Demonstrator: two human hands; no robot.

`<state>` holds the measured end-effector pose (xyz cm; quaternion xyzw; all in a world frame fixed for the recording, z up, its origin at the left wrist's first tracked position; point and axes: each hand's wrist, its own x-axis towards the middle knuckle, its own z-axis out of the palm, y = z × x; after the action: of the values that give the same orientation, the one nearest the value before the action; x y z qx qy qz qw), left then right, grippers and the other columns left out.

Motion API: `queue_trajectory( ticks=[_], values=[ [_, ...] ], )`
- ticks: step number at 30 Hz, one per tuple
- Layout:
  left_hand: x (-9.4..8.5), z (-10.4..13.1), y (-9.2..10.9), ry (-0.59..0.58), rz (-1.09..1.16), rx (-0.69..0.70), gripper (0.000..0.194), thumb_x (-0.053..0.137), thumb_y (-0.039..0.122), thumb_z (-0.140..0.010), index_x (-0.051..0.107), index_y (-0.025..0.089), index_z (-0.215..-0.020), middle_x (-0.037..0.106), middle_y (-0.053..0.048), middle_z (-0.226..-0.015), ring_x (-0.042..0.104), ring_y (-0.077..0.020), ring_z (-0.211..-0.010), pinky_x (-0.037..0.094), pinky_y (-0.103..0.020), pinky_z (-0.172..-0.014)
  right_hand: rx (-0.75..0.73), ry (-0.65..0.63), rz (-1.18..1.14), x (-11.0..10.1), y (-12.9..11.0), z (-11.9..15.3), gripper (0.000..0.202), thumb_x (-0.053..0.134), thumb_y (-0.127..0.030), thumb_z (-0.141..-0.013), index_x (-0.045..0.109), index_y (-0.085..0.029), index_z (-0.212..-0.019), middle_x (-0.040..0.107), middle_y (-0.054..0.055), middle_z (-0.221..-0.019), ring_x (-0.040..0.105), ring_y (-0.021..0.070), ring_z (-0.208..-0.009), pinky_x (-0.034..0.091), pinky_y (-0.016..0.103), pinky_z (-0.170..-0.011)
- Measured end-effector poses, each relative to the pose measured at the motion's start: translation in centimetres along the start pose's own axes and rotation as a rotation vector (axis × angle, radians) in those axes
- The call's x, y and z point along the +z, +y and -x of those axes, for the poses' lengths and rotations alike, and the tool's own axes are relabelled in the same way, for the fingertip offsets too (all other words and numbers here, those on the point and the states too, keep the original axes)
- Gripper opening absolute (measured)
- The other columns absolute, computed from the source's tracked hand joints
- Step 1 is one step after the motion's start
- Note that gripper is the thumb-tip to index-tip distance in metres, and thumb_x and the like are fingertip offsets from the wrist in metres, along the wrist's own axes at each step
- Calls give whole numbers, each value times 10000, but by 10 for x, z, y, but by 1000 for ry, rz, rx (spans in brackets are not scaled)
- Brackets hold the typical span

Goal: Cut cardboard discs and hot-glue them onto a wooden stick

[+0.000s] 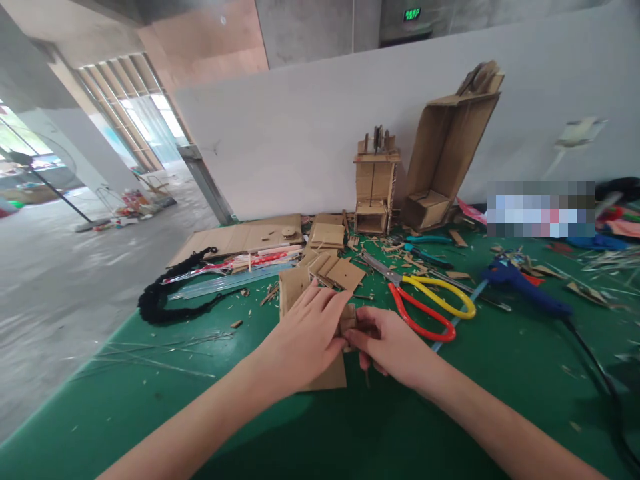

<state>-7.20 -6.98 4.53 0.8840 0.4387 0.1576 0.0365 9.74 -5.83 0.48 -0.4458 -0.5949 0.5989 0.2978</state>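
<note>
Between my hands is a small folded cardboard piece [349, 323], partly hidden by fingers. My left hand [309, 333] curves over it from the left, with the thumb and fingers closed against its side. From the right, my right hand [393, 341] pinches the same piece between thumb and fingers. Beneath my left hand lies a flat cardboard sheet [327, 377], mostly covered. Just beyond the fingertips are several cut cardboard squares [345, 273]. Scissors [425, 300] with one red and one yellow handle lie right of my right hand.
A blue glue gun [530, 290] with a black cord rests at the right. Black yarn [155, 303] and plastic-wrapped sticks [250, 260] lie left. Against the white partition [300, 140] stand a small cardboard structure [373, 187] and a taller one [445, 153]. Scraps litter the green tabletop [240, 413].
</note>
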Motion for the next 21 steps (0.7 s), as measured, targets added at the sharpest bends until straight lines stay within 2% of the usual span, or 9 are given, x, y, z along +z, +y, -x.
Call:
queue_trajectory(
  ticks=[3, 5, 8, 10, 12, 14, 15, 18, 21],
  values=[
    [-5, 7, -6, 321, 60, -144, 663, 604, 319, -752, 326, 246, -1350, 390, -116, -1381, 269, -317, -1331, 114, -582, -1100, -39, 24, -37, -2, -7, 3, 126, 540, -245, -815, 560, -155, -900, 596, -6, -703, 477, 34, -404, 292, 134, -319],
    [-6, 8, -13, 519, 308, -360, 779, 648, 396, -712, 265, 240, -1371, 340, -141, -1414, 290, -337, -1322, 230, -582, -1066, -83, 6, -54, -4, -11, 5, 143, 541, -260, -819, 565, -158, -917, 603, 4, -747, 491, 36, -420, 319, 147, -348],
    [-3, 6, -22, 359, 935, -558, 687, 606, 452, -748, 319, 203, -1321, 531, -155, -1226, 555, -308, -1094, 458, -506, -905, -152, -14, -13, -5, -13, 8, 137, 532, -256, -824, 571, -176, -928, 613, 6, -805, 507, 40, -439, 396, 174, -418],
    [0, 5, -26, 334, 1055, -591, 719, 641, 446, -724, 321, 192, -1316, 561, -152, -1173, 595, -295, -1024, 497, -472, -855, -170, 3, 47, -4, -12, 10, 125, 523, -241, -823, 570, -187, -926, 615, 3, -807, 517, 52, -449, 426, 193, -447],
    [-1, 7, -28, 542, 839, -557, 861, 702, 423, -668, 236, 243, -1369, 466, -149, -1297, 523, -309, -1134, 472, -479, -898, -176, 29, 103, -3, -11, 11, 114, 510, -234, -827, 562, -193, -919, 615, 3, -799, 527, 66, -462, 440, 208, -459],
    [-9, 13, -26, 789, 418, -447, 993, 750, 414, -608, 172, 279, -1403, 289, -140, -1431, 351, -336, -1285, 384, -512, -997, -186, 43, 154, -3, -12, 13, 110, 496, -241, -837, 558, -200, -918, 609, 1, -777, 540, 82, -483, 445, 216, -463],
    [-15, 16, -24, 805, 232, -363, 963, 755, 407, -604, 220, 278, -1395, 262, -128, -1449, 275, -352, -1326, 318, -532, -1044, -195, 45, 179, -3, -13, 14, 110, 493, -247, -841, 558, -206, -918, 600, -5, -751, 545, 91, -492, 444, 218, -462],
    [-34, 22, -9, 483, -64, -31, 564, 672, 367, -715, 474, 309, -1241, 496, -58, -1290, 335, -339, -1298, 198, -538, -1101, -250, 43, 263, -2, -17, 17, 88, 489, -256, -849, 551, -222, -900, 533, -35, -635, 542, 109, -492, 415, 212, -437],
    [-45, 13, 11, 80, -211, 119, 364, 511, 339, -837, 526, 257, -1191, 583, -76, -1184, 444, -300, -1217, 200, -491, -1101, -331, 51, 336, -2, -18, 19, 53, 482, -213, -846, 531, -227, -861, 511, -42, -613, 516, 106, -491, 397, 209, -438]
  ],
)
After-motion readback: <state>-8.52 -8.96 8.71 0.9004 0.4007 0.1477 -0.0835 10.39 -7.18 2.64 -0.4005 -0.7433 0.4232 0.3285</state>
